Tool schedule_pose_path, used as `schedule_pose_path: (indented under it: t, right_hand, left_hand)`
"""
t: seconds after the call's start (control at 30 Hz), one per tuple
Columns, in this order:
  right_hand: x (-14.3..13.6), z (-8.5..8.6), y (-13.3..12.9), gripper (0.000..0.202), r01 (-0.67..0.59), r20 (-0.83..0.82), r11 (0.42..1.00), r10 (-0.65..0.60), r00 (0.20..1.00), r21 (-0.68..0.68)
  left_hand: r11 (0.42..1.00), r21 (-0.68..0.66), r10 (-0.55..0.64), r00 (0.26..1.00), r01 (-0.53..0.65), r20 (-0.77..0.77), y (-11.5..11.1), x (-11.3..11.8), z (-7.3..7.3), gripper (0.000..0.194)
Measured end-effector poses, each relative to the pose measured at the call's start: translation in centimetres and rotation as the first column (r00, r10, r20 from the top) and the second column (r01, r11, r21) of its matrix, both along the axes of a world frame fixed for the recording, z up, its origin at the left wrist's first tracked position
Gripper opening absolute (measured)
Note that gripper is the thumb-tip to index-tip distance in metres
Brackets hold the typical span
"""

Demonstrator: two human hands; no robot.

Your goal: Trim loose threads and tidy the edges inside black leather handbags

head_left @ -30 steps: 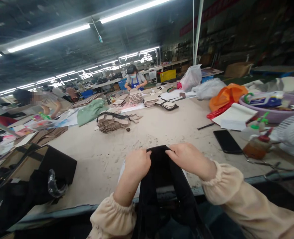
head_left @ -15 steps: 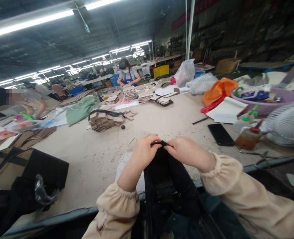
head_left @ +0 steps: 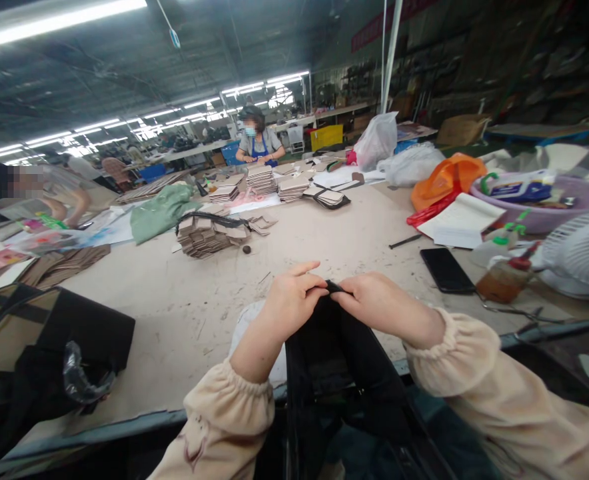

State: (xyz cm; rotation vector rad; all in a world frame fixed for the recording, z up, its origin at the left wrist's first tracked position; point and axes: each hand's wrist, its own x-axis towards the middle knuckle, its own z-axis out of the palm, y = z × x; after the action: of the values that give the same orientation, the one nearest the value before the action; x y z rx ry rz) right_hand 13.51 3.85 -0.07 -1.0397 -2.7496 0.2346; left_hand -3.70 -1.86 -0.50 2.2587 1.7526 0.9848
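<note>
the black piece (head_left: 324,340) runs from over the front of the desk (head_left: 199,287) down past its near edge towards the person's lap, its lower part lost in shadow. its weight could drag the top out of line if either grip slackened, and its sides could catch on that edge.

at the far end of it, the left hand (head_left: 294,303) pinches the folded rim between thumb and fingers, one finger raised clear; the right hand (head_left: 379,300) pinches just beside it. with so little rim held, an uneven pull could let the fold spring open or set it crooked. dark on dark, a bad crease would be hard to spot.

to the left, a black box (head_left: 94,327) sits near the edge with a loop of clear plastic (head_left: 82,380) that a sleeve could snag. to the right, a swing of the elbow might tip the bottle of amber liquid (head_left: 504,283), wetting the phone (head_left: 447,270) beside it.

farther off, the stacked brown pieces (head_left: 212,237) lean loosely and could slide if the desk were jolted.
</note>
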Motion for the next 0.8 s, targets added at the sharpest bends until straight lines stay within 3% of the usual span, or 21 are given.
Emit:
schedule_pose_path:
  t: [0.5, 0.8]
  right_hand:
    - [0.2, -0.2, 0.1, 0.034, -0.018, -0.015, 1.0, 0.018, 1.0, -0.001]
    - [0.5, -0.3, 0.6, 0.036, -0.037, -0.049, 0.998, 0.034, 0.998, -0.051]
  left_hand:
    - [0.999, 0.019, -0.048, 0.997, 0.049, -0.062, 0.3, -0.1, -0.4, 0.012]
    - [0.99, -0.043, 0.124, 0.964, -0.137, -0.234, 0.4, 1.2, 0.1, 0.009]
